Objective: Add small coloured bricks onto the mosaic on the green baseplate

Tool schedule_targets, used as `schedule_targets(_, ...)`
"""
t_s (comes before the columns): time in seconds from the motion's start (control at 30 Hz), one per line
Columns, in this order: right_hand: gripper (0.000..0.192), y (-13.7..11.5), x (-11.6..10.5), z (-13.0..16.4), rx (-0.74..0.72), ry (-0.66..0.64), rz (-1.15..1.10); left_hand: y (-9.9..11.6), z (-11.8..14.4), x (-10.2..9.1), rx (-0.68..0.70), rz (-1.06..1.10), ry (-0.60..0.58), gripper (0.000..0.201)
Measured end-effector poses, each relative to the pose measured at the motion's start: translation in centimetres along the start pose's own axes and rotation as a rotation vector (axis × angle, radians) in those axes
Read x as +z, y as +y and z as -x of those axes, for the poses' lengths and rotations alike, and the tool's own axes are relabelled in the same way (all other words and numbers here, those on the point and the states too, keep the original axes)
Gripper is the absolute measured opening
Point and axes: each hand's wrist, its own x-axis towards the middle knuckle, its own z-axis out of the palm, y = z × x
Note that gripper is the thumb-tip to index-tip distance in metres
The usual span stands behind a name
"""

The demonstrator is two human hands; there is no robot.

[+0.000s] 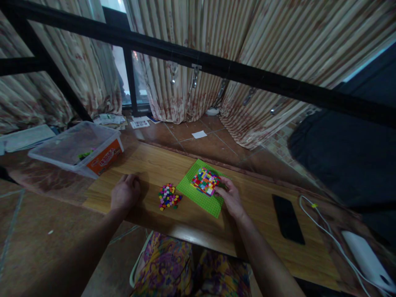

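On a bright green studded baseplate [213, 208] sits a block of small multicoloured toy bricks [204, 180], built up in tight rows. My right hand [230, 197] is at the block's right side, thumb and fingers closed on its edge; the fingertips are partly hidden. My left hand [125, 192] rests on the wooden table, fingers curled into a loose fist, with no object showing in it. Between that hand and the baseplate lies a loose pile of small coloured bricks [168, 197].
A clear plastic box [58, 159] with an orange label stands at the table's left end, some green pieces inside. To the right lie a black phone [287, 218], a white cable [328, 235] and a white device [366, 258]. A dark metal bar [185, 53] crosses ahead, before curtains.
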Motion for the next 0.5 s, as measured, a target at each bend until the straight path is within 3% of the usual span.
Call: schedule_targets(0.5,0.043,0.67,0.49,-0.19,0.007,0.047,-0.052,-0.12,-0.04,0.27,-0.002,0.006,-0.002,0.037)
